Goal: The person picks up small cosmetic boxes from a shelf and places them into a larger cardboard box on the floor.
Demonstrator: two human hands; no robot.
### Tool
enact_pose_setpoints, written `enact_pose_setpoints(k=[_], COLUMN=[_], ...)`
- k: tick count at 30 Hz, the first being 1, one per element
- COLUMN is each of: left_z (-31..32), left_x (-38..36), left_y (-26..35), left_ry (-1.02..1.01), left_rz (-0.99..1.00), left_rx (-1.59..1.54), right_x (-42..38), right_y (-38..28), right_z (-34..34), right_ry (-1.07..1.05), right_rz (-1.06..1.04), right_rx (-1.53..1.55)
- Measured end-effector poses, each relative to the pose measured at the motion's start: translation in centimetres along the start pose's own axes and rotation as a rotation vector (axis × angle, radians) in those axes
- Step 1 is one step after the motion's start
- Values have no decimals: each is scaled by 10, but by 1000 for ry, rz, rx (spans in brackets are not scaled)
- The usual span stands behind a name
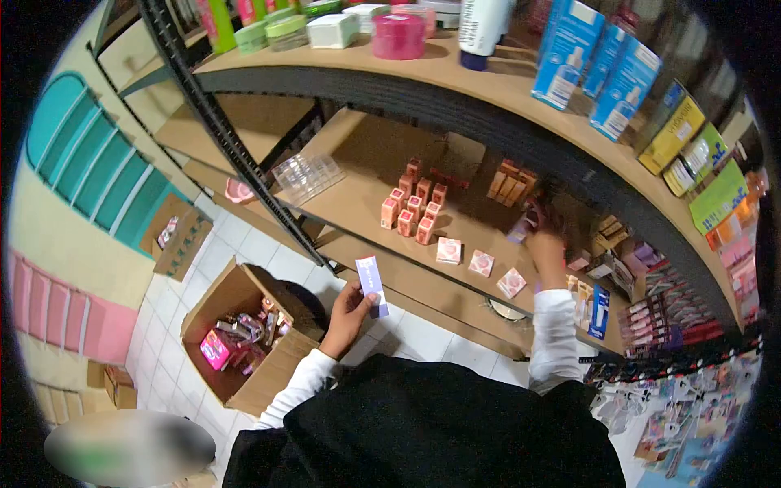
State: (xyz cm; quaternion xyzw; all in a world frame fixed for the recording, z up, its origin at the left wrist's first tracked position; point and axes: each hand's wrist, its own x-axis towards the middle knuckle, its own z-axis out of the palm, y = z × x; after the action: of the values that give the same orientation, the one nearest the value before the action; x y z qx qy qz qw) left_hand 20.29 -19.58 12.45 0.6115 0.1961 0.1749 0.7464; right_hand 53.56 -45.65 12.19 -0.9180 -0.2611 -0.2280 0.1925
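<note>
My left hand (346, 320) is closed around the lower end of a slim lilac carton (372, 281) with a red mark at its top, held upright in front of the shelf. Over the middle shelf (342, 199) reaches my right hand (543, 218), dim and partly blurred in shadow. Its fingers are closed at a small lilac box (518, 231). Left of that hand stand several small orange-pink boxes (413, 207) in rows. Near the shelf's front edge lie square pink-and-white boxes (481, 263). Brown-orange boxes (511, 183) stand just behind the right hand.
An open cardboard box (252, 390) with mixed packs sits on the tiled floor at left. A clear divided tray (309, 177) lies at the shelf's left end. The upper shelf's dark edge (455, 110) overhangs, carrying jars and blue boxes (626, 88). A black metal post (220, 122) rises at left.
</note>
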Motion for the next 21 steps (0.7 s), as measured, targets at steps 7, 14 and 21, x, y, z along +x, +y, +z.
enact_pose_setpoints(k=[7,14,21], left_z=[-28,-47,-87], left_x=[-14,-25,-45], left_y=[-4,-6,-10], left_ry=[93,216,161], left_rz=[-160,-87,-22], left_rx=[-136,-190,-230], right_x=[2,-5,-71], right_y=[-23,-191,-353], right_z=[-22,-67,-8], right_ry=[-280,-54,-749], right_rz=[189,-56,-134], right_rx=[-45,892,1220])
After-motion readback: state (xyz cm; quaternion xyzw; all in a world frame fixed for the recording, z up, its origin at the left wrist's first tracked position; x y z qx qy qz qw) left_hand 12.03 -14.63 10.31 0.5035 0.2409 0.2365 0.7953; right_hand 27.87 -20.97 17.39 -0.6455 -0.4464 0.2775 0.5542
